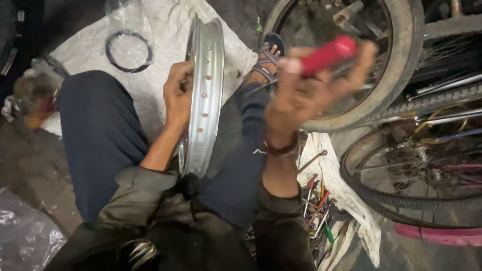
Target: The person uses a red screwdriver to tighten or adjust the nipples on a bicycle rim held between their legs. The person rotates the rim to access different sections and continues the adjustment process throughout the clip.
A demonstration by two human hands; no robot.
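Note:
A bare silver wheel rim (208, 95) with spoke holes stands upright between my legs, seen edge-on. My left hand (177, 93) grips the rim's left side near its upper part. My right hand (306, 88), blurred, is raised to the right of the rim and closed around the red handle of a tool (329, 52); the tool's working end is not visible.
A white cloth (150, 30) lies on the ground with a black rubber ring (128, 50) on it. Bicycle wheels with tyres (401, 65) crowd the right side. Several hand tools (316, 211) lie by my right knee. A clear plastic bag (22, 236) sits bottom left.

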